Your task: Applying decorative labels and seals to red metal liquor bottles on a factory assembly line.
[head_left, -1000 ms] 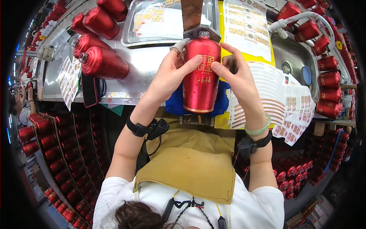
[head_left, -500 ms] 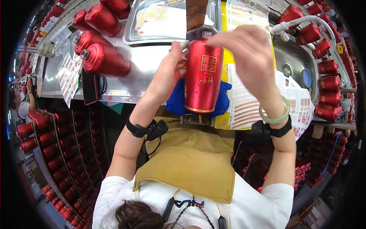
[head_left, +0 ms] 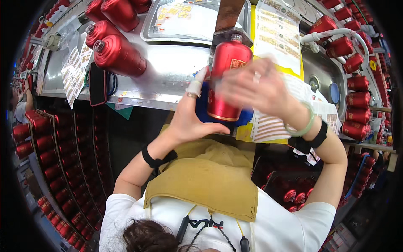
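A glossy red bottle (head_left: pixel 230 57) with gold markings lies on a blue cloth (head_left: pixel 203 111), its clear neck pointing away from me. My left hand (head_left: pixel 188 115) is beside the bottle's lower left side, thumb and fingers spread apart. White tape wraps one of its fingers, and a bit of blue and white shows at that fingertip. Motion smears my right hand (head_left: pixel 257 86), which reaches across the front of the bottle and hides part of the gold square. Whether its fingers hold anything cannot be made out. A dark brown block (head_left: pixel 229 16) stands behind the bottle's neck.
Several red bottles (head_left: pixel 119 55) lie at the left on the metal table, near a phone (head_left: pixel 98 85) and a sticker sheet (head_left: pixel 77 73). A metal tray (head_left: pixel 176 38) is behind. Striped sheets (head_left: pixel 268 119) lie on yellow at right, before a sink (head_left: pixel 321 69) with a white pipe.
My left hand has come down from near the bottle's neck to its lower left side, opening its thumb. My right hand has swept down and left over the bottle's front.
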